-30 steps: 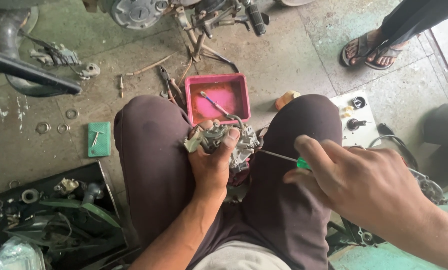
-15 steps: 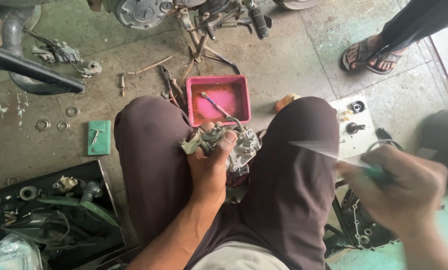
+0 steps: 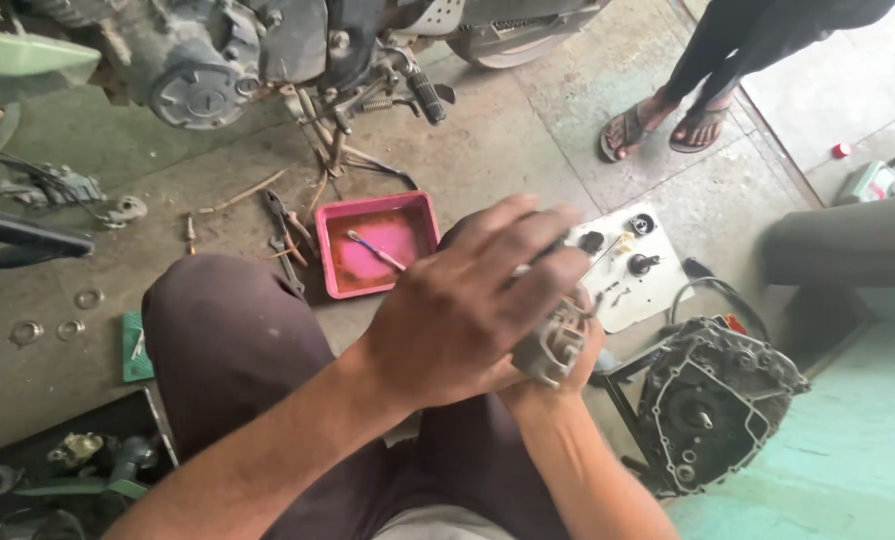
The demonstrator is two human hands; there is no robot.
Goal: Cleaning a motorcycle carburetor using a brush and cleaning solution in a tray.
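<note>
My left hand [image 3: 463,305] is clamped over the top of a small grey metal carburetor [image 3: 553,348], fingers spread across it. Under it, my right hand [image 3: 576,362] cups the same part from below, and only its fingertips and wrist show. The carburetor is held above my right knee, mostly hidden by the left hand. I sit on the floor in dark trousers [image 3: 228,340]. No screwdriver shows in either hand.
A pink tray [image 3: 340,275] with a toothbrush [image 3: 376,250] lies ahead of my knees. A white board [image 3: 648,295] with small parts and a dark engine cover [image 3: 713,395] are at the right. A motorcycle engine [image 3: 203,65], pliers [image 3: 283,228] and another person's sandalled feet [image 3: 658,125] lie beyond.
The right hand swung out to the right with the green screwdriver, then came back without it. Both hands now grip the carburetor, which moved from my lap toward the right knee.
</note>
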